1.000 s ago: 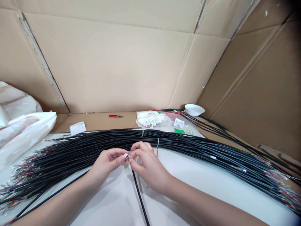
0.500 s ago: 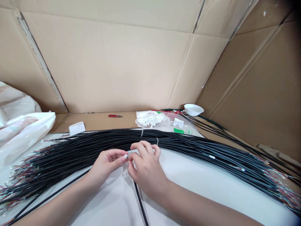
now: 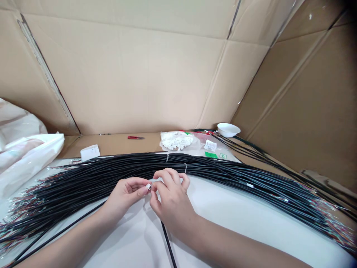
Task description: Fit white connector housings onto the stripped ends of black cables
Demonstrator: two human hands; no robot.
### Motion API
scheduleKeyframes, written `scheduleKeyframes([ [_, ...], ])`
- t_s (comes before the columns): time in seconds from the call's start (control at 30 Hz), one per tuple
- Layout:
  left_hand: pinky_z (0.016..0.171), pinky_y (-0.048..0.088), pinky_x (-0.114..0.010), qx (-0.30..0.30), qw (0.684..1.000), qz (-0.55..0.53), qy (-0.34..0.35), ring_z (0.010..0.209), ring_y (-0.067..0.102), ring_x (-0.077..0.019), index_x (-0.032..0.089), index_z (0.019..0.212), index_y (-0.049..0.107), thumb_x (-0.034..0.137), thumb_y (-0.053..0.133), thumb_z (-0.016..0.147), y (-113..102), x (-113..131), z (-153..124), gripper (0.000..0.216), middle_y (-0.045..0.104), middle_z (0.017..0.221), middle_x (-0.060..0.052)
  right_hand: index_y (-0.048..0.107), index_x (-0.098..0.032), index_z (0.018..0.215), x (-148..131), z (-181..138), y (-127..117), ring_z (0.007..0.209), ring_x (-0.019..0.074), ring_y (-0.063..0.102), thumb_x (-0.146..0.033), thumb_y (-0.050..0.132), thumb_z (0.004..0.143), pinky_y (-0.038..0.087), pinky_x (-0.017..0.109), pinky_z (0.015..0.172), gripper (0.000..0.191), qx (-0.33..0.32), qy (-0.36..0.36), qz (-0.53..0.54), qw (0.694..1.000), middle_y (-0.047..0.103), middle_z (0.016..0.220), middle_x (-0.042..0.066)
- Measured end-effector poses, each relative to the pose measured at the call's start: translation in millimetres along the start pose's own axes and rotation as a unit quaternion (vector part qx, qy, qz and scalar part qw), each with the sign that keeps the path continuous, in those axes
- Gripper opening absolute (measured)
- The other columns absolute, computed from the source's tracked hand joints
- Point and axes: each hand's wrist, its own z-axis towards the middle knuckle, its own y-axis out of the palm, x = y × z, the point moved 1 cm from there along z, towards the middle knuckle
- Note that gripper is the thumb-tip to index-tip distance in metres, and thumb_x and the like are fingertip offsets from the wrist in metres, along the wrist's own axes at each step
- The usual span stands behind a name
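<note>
Cardboard (image 3: 139, 82) backs a white table (image 3: 223, 208). Over it, the left hand (image 3: 125, 191) pinches a white connector (image 3: 148, 187) between thumb and fingers; the right hand (image 3: 173, 201) is at its other end, whether gripping I cannot tell. Below runs a black cable (image 3: 168, 242); beyond lie the cable bundle (image 3: 119, 167), a bag (image 3: 171, 134) and a bowl (image 3: 227, 134).
</note>
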Motion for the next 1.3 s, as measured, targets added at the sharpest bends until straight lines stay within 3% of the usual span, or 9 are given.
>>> scheduleKeyframes([
  [0.27, 0.069, 0.046, -0.023, 0.006, 1.000, 0.004, 0.000, 0.072, 0.060, -0.0144, 0.017, 0.080, 0.068, 0.021, 0.066, 0.069, -0.2, -1.1, -0.7, 0.012, 0.071, 0.076, -0.003, 0.052, -0.015, 0.066, 0.4, -1.8, 1.7, 0.093, 0.0178, 0.044, -0.010, 0.050, 0.072, 0.020, 0.038, 0.079, 0.008, -0.016, -0.009, -0.017, 1.000, 0.057, 0.089, 0.002],
  [0.47, 0.066, 0.046, -0.024, 0.011, 1.000, 0.022, 0.011, 0.070, 0.060, -0.0160, 0.017, 0.080, 0.068, 0.022, 0.065, 0.070, 3.9, 2.5, -2.5, 0.012, 0.071, 0.073, -0.003, 0.052, -0.016, 0.064, -1.3, 0.3, -2.6, 0.089, 0.0158, 0.045, -0.008, 0.051, 0.069, 0.022, 0.035, 0.076, 0.009, -0.043, 0.046, 0.013, 0.998, 0.055, 0.088, 0.001],
  [0.97, 0.067, 0.044, -0.024, 0.010, 1.000, 0.021, 0.013, 0.071, 0.060, -0.0159, 0.017, 0.081, 0.068, 0.021, 0.064, 0.071, 2.2, 0.7, -1.3, 0.012, 0.070, 0.075, -0.003, 0.052, -0.016, 0.062, -2.4, 2.5, -2.7, 0.088, 0.0166, 0.045, -0.009, 0.051, 0.071, 0.022, 0.036, 0.076, 0.011, -0.074, 0.100, 0.057, 0.991, 0.055, 0.087, 0.001],
  [1.3, 0.068, 0.045, -0.023, -0.001, 1.000, 0.023, 0.013, 0.072, 0.060, -0.0158, 0.018, 0.081, 0.068, 0.021, 0.064, 0.071, 4.2, 3.0, -1.9, 0.011, 0.071, 0.075, -0.003, 0.052, -0.016, 0.067, -2.0, -1.5, -0.5, 0.088, 0.0162, 0.045, -0.010, 0.051, 0.071, 0.022, 0.035, 0.076, 0.007, -0.024, 0.030, 0.020, 0.999, 0.056, 0.088, 0.002],
])
